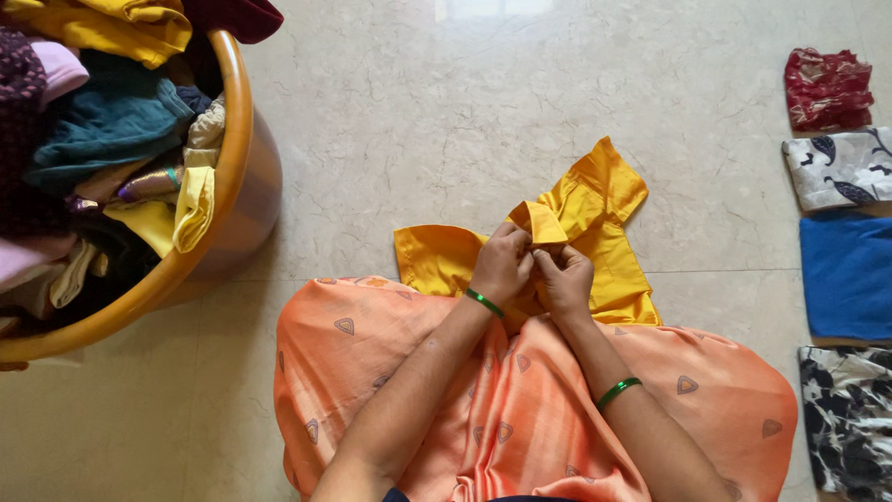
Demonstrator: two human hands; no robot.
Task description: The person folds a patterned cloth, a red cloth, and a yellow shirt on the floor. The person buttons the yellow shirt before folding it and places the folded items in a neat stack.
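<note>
Left hand [502, 263], right hand [564, 276] pinch fold of yellow blouse [604, 218]; slick fabric may slip, fold springing open on floor [418, 121].

yellow blouse [595, 209] - satiny cloth | floor [418, 121] - glossy polished stone | tub [243, 167] - smooth plastic

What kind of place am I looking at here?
Probably a room in a home, with laundry being sorted on a polished marble floor. A tub heaped with clothes stands nearby, folded garments lie in a row, and both hands grip a yellow blouse.
</note>
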